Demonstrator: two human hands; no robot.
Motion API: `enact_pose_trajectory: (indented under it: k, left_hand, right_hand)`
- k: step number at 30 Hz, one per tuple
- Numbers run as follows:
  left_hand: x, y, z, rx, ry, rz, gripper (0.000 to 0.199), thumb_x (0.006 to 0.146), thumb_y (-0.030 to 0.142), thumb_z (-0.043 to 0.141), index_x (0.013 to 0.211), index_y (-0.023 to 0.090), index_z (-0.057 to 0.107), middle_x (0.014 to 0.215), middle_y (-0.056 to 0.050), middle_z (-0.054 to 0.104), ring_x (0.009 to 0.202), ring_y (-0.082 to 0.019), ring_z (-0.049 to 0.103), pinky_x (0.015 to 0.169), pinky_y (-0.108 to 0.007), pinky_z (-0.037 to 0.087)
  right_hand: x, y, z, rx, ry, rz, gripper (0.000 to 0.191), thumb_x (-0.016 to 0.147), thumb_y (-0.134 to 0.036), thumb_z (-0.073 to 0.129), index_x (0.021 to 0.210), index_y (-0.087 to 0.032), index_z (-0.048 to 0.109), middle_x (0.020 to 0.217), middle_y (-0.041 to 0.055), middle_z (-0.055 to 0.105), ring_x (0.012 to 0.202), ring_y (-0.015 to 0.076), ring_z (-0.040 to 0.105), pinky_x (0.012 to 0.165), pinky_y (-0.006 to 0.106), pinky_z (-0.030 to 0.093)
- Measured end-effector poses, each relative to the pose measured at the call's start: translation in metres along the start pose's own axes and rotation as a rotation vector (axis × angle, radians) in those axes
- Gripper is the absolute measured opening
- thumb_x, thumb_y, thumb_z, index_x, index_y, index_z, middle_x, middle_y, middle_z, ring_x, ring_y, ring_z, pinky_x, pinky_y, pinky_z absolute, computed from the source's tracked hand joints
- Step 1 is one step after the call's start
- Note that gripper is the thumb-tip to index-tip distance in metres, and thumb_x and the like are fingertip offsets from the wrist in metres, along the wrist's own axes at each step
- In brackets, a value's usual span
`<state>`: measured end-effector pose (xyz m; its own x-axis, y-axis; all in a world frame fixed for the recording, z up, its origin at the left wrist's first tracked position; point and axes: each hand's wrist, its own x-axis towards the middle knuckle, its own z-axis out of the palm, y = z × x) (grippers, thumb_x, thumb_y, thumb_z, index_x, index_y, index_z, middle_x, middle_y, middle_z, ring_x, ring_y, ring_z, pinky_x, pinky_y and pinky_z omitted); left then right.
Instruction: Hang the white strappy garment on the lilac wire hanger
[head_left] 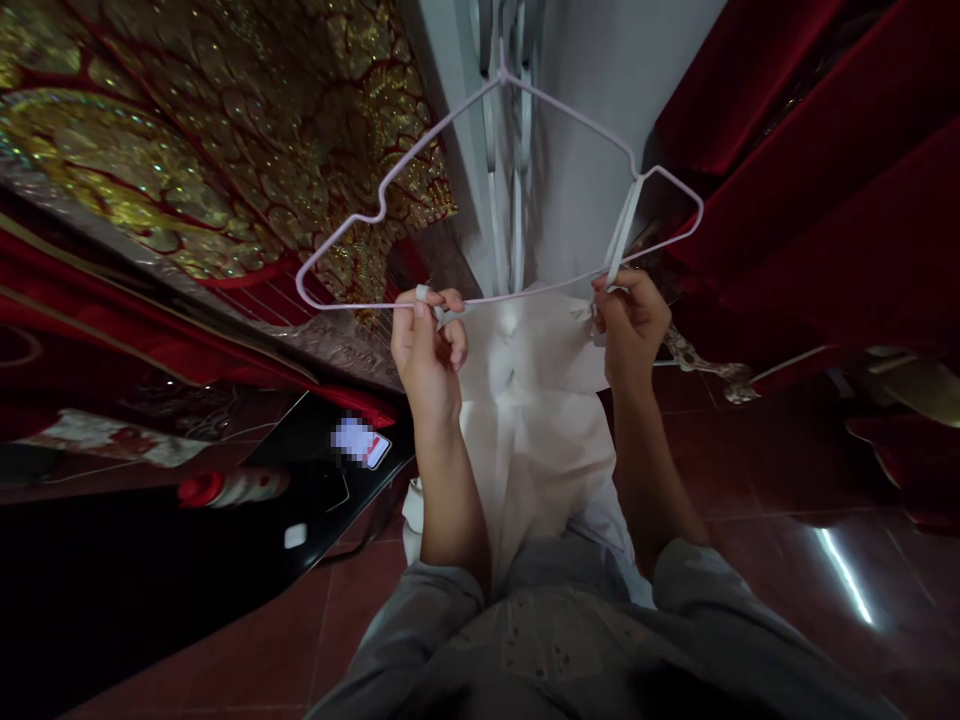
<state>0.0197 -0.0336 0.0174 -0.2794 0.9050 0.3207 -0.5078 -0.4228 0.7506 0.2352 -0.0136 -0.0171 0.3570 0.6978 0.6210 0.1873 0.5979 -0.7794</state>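
A pale lilac wire hanger (577, 112) hangs in front of me, its hook at the top of the view. A white strap (625, 225) is looped over the hanger's right notch. My right hand (634, 320) pinches the lower end of this strap, just under the bottom bar. At the left of the bar, my left hand (429, 340) is closed on another white strap (422, 293), with its fingers around or against the bar. Below both hands hangs a white garment (540, 440). Its upper edge near the left hand is partly hidden.
Gold-sequined red garments (337, 120) hang at the left, and dark red cloth (840, 230) hangs at the right. A black table (187, 570) at lower left holds a lit phone (361, 443), a red-capped bottle (232, 488) and a small white case (295, 536). The floor (757, 580) is red tile.
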Motion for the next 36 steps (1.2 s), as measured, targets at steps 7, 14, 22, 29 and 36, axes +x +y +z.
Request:
enact_pose_trajectory:
  k: [7, 14, 22, 29, 36]
  left_hand:
    - [0.001, 0.003, 0.001, 0.039, 0.016, -0.048, 0.030, 0.099, 0.046, 0.082, 0.087, 0.023, 0.064, 0.088, -0.001, 0.069, 0.043, -0.005, 0.029, 0.037, -0.024, 0.017]
    - [0.000, -0.006, -0.001, -0.072, -0.028, -0.003, 0.031, 0.096, 0.048, 0.085, 0.091, 0.022, 0.068, 0.088, -0.001, 0.068, 0.042, -0.003, 0.030, 0.036, -0.020, 0.019]
    - [0.004, -0.013, 0.000, -0.026, 0.001, -0.041, 0.023, 0.106, 0.042, 0.073, 0.093, 0.023, 0.070, 0.093, -0.004, 0.075, 0.044, -0.005, 0.028, 0.038, -0.022, 0.021]
    - [0.006, -0.018, -0.032, 0.104, 0.165, 0.080, 0.030, 0.108, 0.049, 0.068, 0.128, 0.028, 0.074, 0.130, -0.008, 0.081, 0.050, -0.008, 0.035, 0.045, -0.029, 0.026]
    - [0.039, -0.005, -0.083, 0.198, 0.461, 0.421, 0.012, 0.099, 0.030, 0.078, 0.110, 0.027, 0.083, 0.118, -0.002, 0.081, 0.062, -0.010, 0.052, 0.054, -0.028, 0.036]
  right_hand:
    - [0.061, -0.013, -0.010, -0.200, -0.091, -0.188, 0.042, 0.104, -0.048, 0.067, 0.145, -0.040, 0.071, 0.140, 0.0041, 0.077, 0.074, 0.0141, 0.064, 0.059, 0.032, 0.050]
    - [0.088, 0.021, -0.029, -0.128, 0.307, -0.282, 0.073, 0.097, -0.055, 0.079, 0.160, -0.028, 0.053, 0.173, 0.0158, 0.046, 0.096, 0.0173, 0.072, 0.067, 0.030, 0.057]
    - [0.008, -0.016, 0.024, -0.168, 0.007, -0.300, 0.057, 0.096, -0.063, 0.075, 0.144, -0.032, 0.067, 0.133, 0.0062, 0.074, 0.075, 0.0119, 0.066, 0.059, 0.028, 0.053]
    - [0.003, -0.016, 0.020, -0.212, -0.170, -0.095, 0.056, 0.098, -0.062, 0.071, 0.145, -0.032, 0.064, 0.113, 0.0040, 0.071, 0.056, 0.0077, 0.042, 0.049, 0.028, 0.035]
    - [0.008, -0.003, 0.012, -0.175, -0.179, -0.157, 0.055, 0.097, -0.060, 0.073, 0.147, -0.038, 0.063, 0.117, 0.0050, 0.069, 0.091, 0.0197, 0.069, 0.064, 0.031, 0.053]
